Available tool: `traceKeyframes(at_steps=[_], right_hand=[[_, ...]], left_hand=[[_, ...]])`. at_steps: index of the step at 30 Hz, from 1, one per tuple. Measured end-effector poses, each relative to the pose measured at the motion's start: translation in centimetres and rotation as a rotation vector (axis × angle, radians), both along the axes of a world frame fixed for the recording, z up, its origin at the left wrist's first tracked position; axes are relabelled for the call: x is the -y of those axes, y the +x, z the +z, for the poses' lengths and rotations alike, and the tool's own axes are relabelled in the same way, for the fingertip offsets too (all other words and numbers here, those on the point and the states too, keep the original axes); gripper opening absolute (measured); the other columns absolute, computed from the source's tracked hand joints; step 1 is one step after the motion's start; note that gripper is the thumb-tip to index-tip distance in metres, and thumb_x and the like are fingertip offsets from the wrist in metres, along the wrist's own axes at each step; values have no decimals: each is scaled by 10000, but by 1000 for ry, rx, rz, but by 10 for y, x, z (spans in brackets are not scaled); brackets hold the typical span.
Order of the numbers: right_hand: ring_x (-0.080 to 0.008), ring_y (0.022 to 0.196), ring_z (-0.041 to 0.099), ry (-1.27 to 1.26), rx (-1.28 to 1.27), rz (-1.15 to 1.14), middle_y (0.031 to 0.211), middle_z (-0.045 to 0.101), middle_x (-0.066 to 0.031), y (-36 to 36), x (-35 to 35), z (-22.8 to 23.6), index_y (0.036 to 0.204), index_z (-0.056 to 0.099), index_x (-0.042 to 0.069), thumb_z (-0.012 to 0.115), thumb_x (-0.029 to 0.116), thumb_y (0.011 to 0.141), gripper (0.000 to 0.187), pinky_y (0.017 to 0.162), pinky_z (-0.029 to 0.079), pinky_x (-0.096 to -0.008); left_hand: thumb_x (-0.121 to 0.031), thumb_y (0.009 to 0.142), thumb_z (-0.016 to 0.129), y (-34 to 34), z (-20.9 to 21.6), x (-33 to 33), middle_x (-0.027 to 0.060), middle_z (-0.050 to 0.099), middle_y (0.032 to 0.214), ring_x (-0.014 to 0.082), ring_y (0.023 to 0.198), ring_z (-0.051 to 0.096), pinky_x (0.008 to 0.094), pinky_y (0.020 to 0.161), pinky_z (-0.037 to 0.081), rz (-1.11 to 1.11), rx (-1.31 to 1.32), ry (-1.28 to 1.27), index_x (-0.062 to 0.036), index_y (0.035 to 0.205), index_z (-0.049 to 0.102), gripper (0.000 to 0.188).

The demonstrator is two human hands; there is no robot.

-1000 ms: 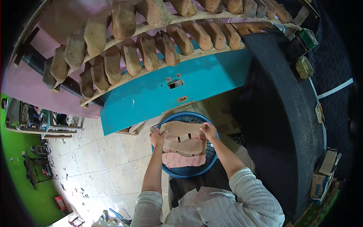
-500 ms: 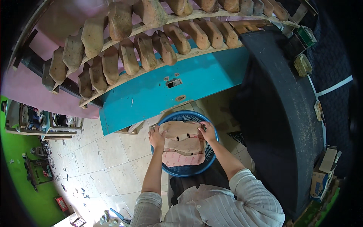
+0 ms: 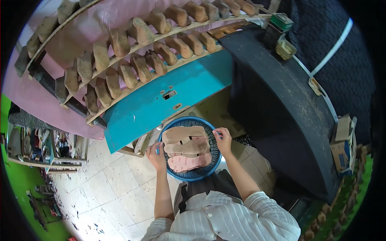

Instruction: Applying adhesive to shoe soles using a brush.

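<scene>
A round blue plastic basin [image 3: 215, 164] with a ribbed inside sits in front of me, over my lap. Inside lie stacked shoe insoles in three rows: tan insoles [image 3: 183, 134] at the far side, more tan ones [image 3: 189, 147] in the middle, and printed pink insoles [image 3: 189, 162] nearest me. My left hand [image 3: 156, 156] grips the basin's left rim, fingers curled over it. On the opposite side, my right hand [image 3: 223, 141] is closed on the right rim, thumb toward the inside. Neither hand touches the insoles.
Beyond the basin stands a turquoise panel [image 3: 152, 108], below racks of wooden shoe lasts [image 3: 138, 66]. A black-covered bench [image 3: 277, 88] rises at the right, with a cardboard box [image 3: 342, 150] beside it. Cluttered shelves [image 3: 36, 148] stand left; scraps litter the tiled floor [image 3: 100, 188].
Both hands have left the insoles and moved outward onto the basin's rim. The insoles lie uncovered in the basin. My view has turned and shifted.
</scene>
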State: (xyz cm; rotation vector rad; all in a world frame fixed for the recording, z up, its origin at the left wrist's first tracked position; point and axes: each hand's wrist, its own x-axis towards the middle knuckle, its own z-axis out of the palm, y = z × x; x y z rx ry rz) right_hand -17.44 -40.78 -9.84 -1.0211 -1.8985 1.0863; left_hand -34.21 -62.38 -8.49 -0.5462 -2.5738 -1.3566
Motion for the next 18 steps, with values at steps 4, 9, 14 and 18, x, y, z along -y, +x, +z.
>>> traceKeyframes(at_steps=[4,9,14,18], right_hand=[[-229,830,573,54,-108,-63,881,601,-94,34,34,25,828,662,47,687,98,764,86,656,484,-312],[-224,818,559,179,-114,-101,866,606,-79,86,75,61,816,672,65,709,92,738,91,665,466,-316],[-235,834,562,319,-88,-159,858,611,-67,153,87,105,808,672,66,723,90,724,101,722,457,-340],[-229,831,567,369,-103,-294,866,619,-65,214,78,133,804,674,70,725,94,723,99,736,454,-336]], left_hand=[[-151,767,696,31,32,17,37,586,761,204,765,522,345,763,384,-94,-83,3,-94,811,666,78],[-93,729,712,73,58,18,38,555,727,203,733,491,342,720,387,-222,-36,57,-70,755,612,106],[-69,719,702,128,72,-13,44,509,689,222,716,463,356,692,375,-452,-65,110,-61,719,535,167],[-82,722,709,176,81,-52,61,514,703,234,725,464,355,688,378,-688,-31,167,-57,718,530,180]])
